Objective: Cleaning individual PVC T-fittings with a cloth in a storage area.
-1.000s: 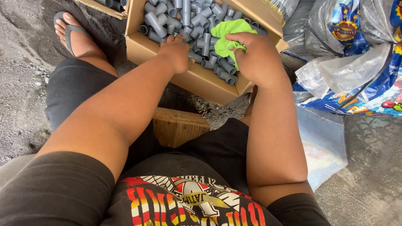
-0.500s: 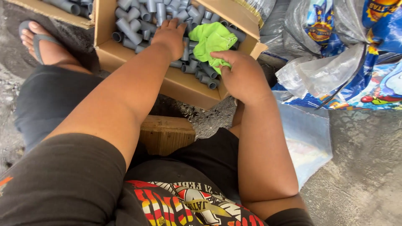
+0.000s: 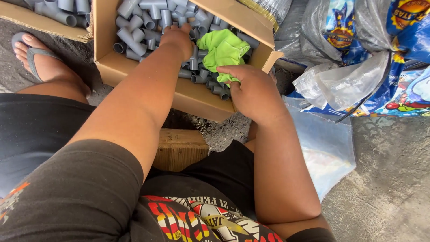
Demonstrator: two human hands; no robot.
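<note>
Inside the cardboard box [image 3: 134, 71], our left hand [image 3: 178, 40] has pushed farther among grey pipe fittings [image 3: 134, 36], fingers hidden, perhaps closing; our right hand [image 3: 255, 92] still pinches the green cloth [image 3: 221, 51].

The box [image 3: 134, 71] stands on the floor [image 3: 385, 192] before the knees, with the fittings [image 3: 134, 38] and the cloth [image 3: 221, 49] inside. Bags [image 3: 358, 54] lie right of it, a foot [image 3: 42, 65] left.

Grey plastic pipe fittings [image 3: 148, 22], tees and elbows, are lying jumbled in an open cardboard box [image 3: 197, 96] on the ground, with a crumpled lime-green cloth [image 3: 221, 51] sitting atop them.
</note>
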